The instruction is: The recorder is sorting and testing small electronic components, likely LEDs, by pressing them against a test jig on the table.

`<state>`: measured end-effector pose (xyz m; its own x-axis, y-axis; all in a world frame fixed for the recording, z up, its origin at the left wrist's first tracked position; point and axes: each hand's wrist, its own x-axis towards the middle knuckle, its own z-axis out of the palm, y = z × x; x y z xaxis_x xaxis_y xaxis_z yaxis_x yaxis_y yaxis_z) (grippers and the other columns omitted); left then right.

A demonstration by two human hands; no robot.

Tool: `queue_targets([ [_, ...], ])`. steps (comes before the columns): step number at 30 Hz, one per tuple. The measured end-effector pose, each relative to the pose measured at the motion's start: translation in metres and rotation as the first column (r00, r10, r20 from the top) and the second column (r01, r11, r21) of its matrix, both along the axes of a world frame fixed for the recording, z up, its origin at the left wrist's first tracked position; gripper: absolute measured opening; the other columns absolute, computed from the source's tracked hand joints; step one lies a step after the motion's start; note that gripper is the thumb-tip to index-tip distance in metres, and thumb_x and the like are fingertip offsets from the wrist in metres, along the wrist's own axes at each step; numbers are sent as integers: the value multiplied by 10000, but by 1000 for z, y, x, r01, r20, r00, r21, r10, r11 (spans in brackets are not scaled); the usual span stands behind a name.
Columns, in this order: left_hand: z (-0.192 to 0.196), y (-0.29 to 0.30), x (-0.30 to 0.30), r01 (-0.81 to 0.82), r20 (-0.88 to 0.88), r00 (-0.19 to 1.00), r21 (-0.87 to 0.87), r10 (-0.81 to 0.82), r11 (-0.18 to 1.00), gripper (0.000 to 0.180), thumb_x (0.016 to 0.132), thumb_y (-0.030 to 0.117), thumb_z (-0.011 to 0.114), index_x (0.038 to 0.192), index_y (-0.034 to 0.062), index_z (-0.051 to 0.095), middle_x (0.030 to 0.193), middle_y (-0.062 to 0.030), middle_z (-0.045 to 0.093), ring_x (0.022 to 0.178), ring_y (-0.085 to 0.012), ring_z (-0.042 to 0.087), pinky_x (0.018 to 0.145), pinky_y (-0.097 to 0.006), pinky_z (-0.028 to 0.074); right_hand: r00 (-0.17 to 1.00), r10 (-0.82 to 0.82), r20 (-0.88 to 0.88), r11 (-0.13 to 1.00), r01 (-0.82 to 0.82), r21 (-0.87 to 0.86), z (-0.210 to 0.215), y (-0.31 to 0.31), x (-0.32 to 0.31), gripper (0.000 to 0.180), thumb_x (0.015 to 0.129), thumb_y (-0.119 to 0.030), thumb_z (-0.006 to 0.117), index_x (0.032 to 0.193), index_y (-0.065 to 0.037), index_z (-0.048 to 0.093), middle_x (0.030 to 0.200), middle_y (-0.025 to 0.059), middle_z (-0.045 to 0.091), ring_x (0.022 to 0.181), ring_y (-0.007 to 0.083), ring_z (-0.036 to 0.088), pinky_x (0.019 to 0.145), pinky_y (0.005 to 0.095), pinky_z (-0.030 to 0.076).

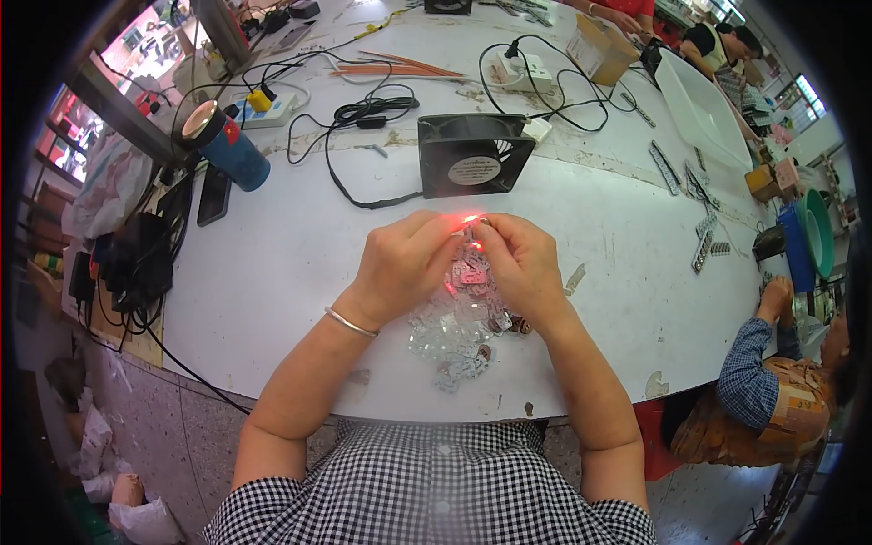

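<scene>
Left hand (400, 263) and right hand (525, 263) meet over the tabletop (272, 300), between the middle of its near edge and a black fan (477, 154); on each, fingers curled, thumb and forefinger closed to a pinch; a small piece (470, 222) appears held between the two sets of fingertips, clear of the surface; red light (478, 245) falls across it, so its exact shape cannot be told; a loose pile (445, 334) of small flat bits, grey and clear, lies under and just behind the hands, toward the near edge.

Handling, judged by look: very light; thin, likely stiff rather than soft; faces probably slick on bare skin; clear bits might crack if squeezed hard; smallness the chief trouble, easy to drop.

Best hold: opposite edges, thumb tip against forefinger tip, light pressure; from the pile, slide one bit free before lifting.
</scene>
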<state>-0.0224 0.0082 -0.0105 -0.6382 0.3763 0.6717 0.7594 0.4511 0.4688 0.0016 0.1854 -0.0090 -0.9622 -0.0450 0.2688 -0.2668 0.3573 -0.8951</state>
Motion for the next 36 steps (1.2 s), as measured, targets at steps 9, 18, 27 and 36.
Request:
queue_targets([
  [9, 2, 2, 7, 3, -39, 999, 11, -3, 1000, 182, 786, -8, 713, 961, 7, 666, 850, -120, 679, 630, -239, 650, 551, -312, 519, 989, 21, 147, 983, 7, -185, -2, -2, 3, 197, 968, -148, 596, 995, 27, 682, 725, -60, 583, 616, 14, 453, 533, 196, 370],
  [18, 3, 8, 22, -37, 236, 972, 122, 7, 992, 81, 831, 61, 678, 898, 19, 658, 796, -129, 648, 641, -268, 631, 566, -327, 505, 969, 104, 224, 984, -67, -166, -3, 11, 16, 198, 959, -162, 600, 975, 16, 684, 771, -59, 605, 662, 15, 482, 565, 197, 390],
  [27, -1, 10, 11, 96, 293, 952, -3, -91, 995, 101, 838, 29, 674, 932, -4, 690, 810, -127, 682, 697, -243, 658, 628, -311, 517, 996, 57, 69, 994, -63, 86, 3, 28, 15, 173, 898, -117, 645, 960, 36, 699, 788, 66, 665, 719, 103, 585, 648, 260, 470],
  [36, 8, -3, 23, 141, 400, 906, 16, -136, 990, 564, 750, 92, 759, 1278, 33, 568, 994, -141, 665, 729, -237, 656, 673, -307, 523, 999, 38, 32, 998, -40, 58, -3, 26, 22, 180, 919, -173, 593, 886, -7, 656, 719, 140, 601, 644, 219, 574, 627, 347, 470],
])
